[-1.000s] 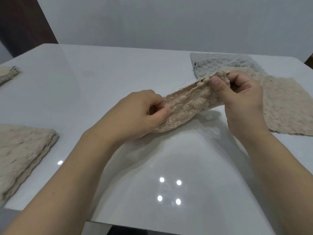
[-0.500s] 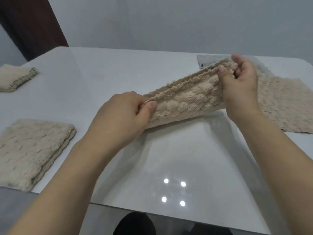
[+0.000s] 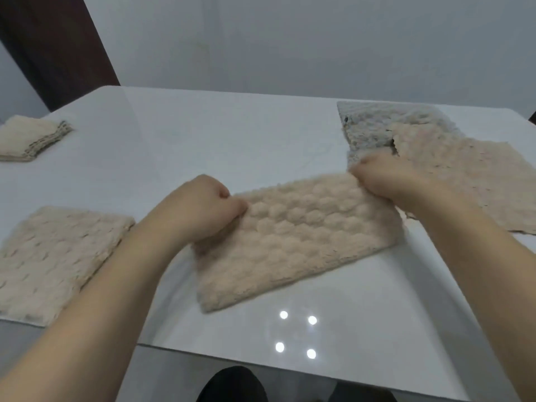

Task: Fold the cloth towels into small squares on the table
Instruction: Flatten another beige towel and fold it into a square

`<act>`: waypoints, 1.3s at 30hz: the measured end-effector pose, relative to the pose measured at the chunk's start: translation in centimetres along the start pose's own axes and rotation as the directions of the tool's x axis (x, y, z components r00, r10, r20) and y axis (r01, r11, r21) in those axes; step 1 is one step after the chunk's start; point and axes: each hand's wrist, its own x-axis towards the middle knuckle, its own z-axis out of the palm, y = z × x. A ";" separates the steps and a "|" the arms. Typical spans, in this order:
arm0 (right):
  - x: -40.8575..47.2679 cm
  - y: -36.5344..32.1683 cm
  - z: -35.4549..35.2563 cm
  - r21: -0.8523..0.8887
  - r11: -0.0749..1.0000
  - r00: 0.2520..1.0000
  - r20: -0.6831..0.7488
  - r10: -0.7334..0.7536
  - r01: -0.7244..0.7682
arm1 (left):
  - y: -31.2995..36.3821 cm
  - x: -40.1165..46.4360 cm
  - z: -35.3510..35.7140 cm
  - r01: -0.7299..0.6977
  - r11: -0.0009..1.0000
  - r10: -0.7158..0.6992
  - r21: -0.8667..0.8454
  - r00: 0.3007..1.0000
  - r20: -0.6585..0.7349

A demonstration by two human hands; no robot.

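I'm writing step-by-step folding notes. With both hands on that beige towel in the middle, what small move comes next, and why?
Probably bring the right hand across to the left hand, folding the towel in half. It lies as a long rectangle, not yet square like the folded towel at left, and each hand already grips a far corner.

- Wall [image 3: 290, 39]: plain pale grey, runs behind the worktop.
- Dark brown panel [image 3: 55, 44], prob. a door or post, upper left, leaning in the wide-angle view.
- Four bright light reflections [image 3: 295, 333] in a sq. cluster on the glossy surface near the front edge.
- Dark shape [image 3: 232, 384] below the front edge, bottom centre; can't tell what.
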 end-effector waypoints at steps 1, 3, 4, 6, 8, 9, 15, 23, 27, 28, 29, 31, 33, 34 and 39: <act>-0.1 0.5 0.6 -0.073 0.997 0.999 0.027 -0.035 0.037 | -0.6 0.5 0.8 -0.005 0.998 0.006 0.067 1.000 -0.018; -0.1 1.5 1.2 -0.072 0.994 0.997 0.037 -0.074 0.076 | -1.8 0.9 2.0 -0.033 0.995 0.040 0.093 0.996 -0.075; -0.1 1.8 1.2 -0.035 0.995 0.996 0.027 -0.088 0.088 | -2.2 1.0 2.4 -0.055 0.995 0.065 0.087 0.991 -0.116; 0.0 2.2 1.0 0.046 0.994 0.994 0.039 -0.102 0.101 | -2.5 1.1 2.9 -0.090 0.994 0.099 0.059 0.978 -0.182; 0.1 2.1 0.5 0.086 0.993 0.993 0.082 -0.084 0.077 | -2.6 1.3 3.2 -0.102 0.995 0.101 0.005 0.971 -0.218; 0.0 1.9 0.2 0.126 0.991 0.993 0.112 -0.048 0.034 | -2.6 1.4 3.3 -0.106 0.994 0.097 -0.023 0.968 -0.232; 0.8 2.8 -0.3 0.184 0.983 0.978 0.208 -0.018 -0.022 | -3.1 1.4 4.3 -0.118 0.982 0.060 -0.145 0.932 -0.356; 1.7 3.7 -0.5 0.356 0.932 0.957 0.286 -0.043 -0.065 | -3.9 1.6 4.5 -0.136 0.946 0.004 -0.293 0.912 -0.410; 1.8 3.4 -0.8 0.350 0.935 0.955 0.290 -0.056 -0.051 | -4.2 2.0 4.3 -0.141 0.949 0.017 -0.281 0.916 -0.401; 1.8 3.1 -0.9 0.325 0.945 0.952 0.301 -0.058 -0.046 | -4.2 2.1 4.3 -0.141 0.949 0.016 -0.282 0.915 -0.403; 1.9 2.9 -0.9 0.303 0.952 0.949 0.309 -0.059 -0.039 | -4.3 2.2 4.3 -0.139 0.949 0.012 -0.284 0.913 -0.408; 2.1 2.6 -0.8 0.287 0.957 0.954 0.293 -0.062 -0.026 | -4.3 2.3 4.2 -0.136 0.950 0.007 -0.280 0.908 -0.418; 2.4 2.4 -0.4 0.264 0.965 0.968 0.243 -0.063 -0.003 | -4.4 2.3 4.2 -0.138 0.952 0.011 -0.273 0.907 -0.421; 2.6 2.4 -0.2 0.242 0.970 0.976 0.210 -0.061 0.009 | -4.4 2.3 4.2 -0.138 0.953 0.013 -0.269 0.907 -0.420; 3.1 2.8 0.2 0.186 0.983 0.994 0.106 -0.010 -0.010 | -4.5 2.4 4.2 -0.128 0.964 0.014 -0.233 0.900 -0.436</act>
